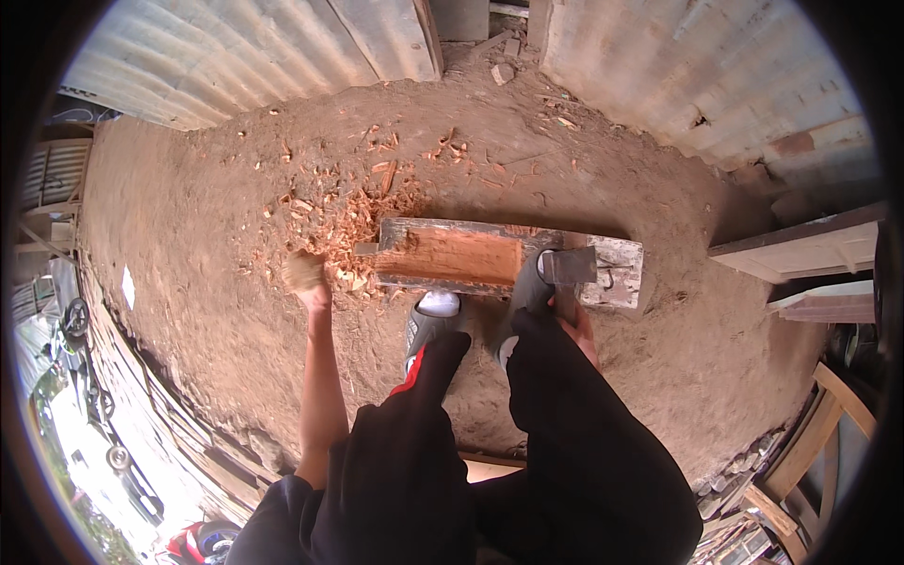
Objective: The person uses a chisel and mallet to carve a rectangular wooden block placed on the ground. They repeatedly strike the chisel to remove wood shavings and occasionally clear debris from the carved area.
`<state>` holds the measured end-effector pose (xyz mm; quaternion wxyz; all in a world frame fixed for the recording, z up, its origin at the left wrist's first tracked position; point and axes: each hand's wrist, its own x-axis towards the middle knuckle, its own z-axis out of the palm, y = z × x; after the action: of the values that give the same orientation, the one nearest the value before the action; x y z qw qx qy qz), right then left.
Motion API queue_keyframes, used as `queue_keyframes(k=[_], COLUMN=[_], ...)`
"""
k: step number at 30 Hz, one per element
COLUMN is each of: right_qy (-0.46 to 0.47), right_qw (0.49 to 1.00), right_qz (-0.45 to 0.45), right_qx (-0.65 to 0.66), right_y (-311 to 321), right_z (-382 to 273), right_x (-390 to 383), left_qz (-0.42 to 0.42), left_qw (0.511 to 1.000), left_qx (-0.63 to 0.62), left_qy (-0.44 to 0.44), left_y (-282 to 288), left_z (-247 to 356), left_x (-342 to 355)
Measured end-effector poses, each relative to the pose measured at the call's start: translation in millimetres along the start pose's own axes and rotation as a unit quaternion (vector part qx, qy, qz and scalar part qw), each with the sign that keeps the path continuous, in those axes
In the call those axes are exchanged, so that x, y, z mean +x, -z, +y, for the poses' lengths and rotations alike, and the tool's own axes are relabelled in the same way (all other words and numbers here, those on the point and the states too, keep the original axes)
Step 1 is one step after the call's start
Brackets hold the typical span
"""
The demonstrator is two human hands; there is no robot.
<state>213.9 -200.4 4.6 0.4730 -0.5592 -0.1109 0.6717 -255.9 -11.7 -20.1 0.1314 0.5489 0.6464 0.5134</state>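
A weathered wooden beam (471, 282) lies across the ground, with a long reddish hollow (461, 252) cut into its top. My right hand (581, 331) is closed around the handle of a broad-bladed hand tool (573, 266). Its dark, rectangular metal blade is over the beam, just right of the hollow; my right leg partly hides the hand and handle. Off the beam's left end is my left hand (307, 275), raised above wood chips (353, 221). Blur obscures its fingers. My right shoe (533, 287) rests against the beam, and my left shoe (433, 320) stands at its near side.
Corrugated metal sheets (245, 56) bound the far side, with more sheeting (725, 75) at far right. A board (800, 243) juts in on the right. Planks (160, 405) line the left, and timber (800, 443) stands at near right.
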Motion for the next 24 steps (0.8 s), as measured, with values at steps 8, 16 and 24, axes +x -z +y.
queue_keyframes(k=[8, 16, 24], right_qy=[0.019, 0.013, 0.026], right_qw=[1.0, 1.0, 0.999], right_qz=[-0.017, -0.013, -0.018], right_qx=[-0.012, -0.005, -0.012], right_y=[5, 2, 6], right_z=[8, 2, 10], right_x=[5, -1, 4], left_qz=[-0.204, -0.325, -0.186], left_qw=[0.933, 0.815, 0.956], left_qx=[-0.273, -0.38, -0.147], left_qy=[0.114, 0.293, 0.173], left_y=[-59, -134, -42], left_z=[88, 131, 83], left_x=[-36, -79, -6])
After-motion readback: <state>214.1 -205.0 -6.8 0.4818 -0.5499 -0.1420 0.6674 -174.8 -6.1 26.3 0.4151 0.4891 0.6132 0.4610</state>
